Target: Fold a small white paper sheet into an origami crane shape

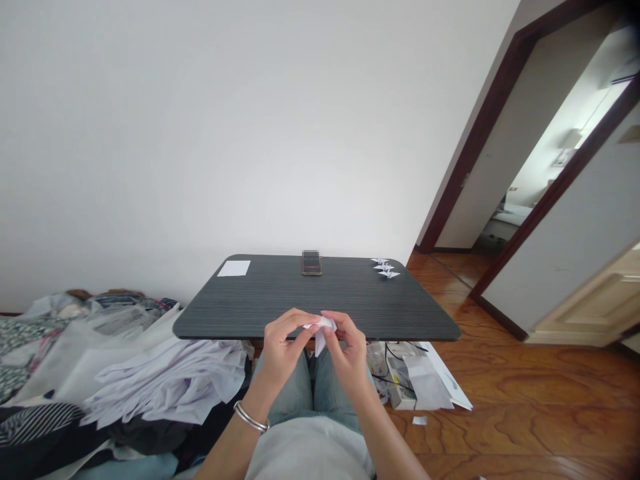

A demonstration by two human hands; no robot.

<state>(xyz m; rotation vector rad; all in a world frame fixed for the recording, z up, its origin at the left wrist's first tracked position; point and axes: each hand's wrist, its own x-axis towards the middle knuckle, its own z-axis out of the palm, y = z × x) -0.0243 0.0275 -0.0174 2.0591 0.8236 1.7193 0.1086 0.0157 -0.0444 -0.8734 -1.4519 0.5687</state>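
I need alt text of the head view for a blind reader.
A person's left grip and right grip hold a folded white paper by the near edge of a dark table. Along its far side lie a white sheet at left, a phone in the middle, and three small folded paper figures at right.

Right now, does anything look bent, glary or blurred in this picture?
Head view: door frame leans steeply, probably wide-lens distortion; head view: wall softly lit, floor faintly shiny; head view: creases in held paper too small to make out.
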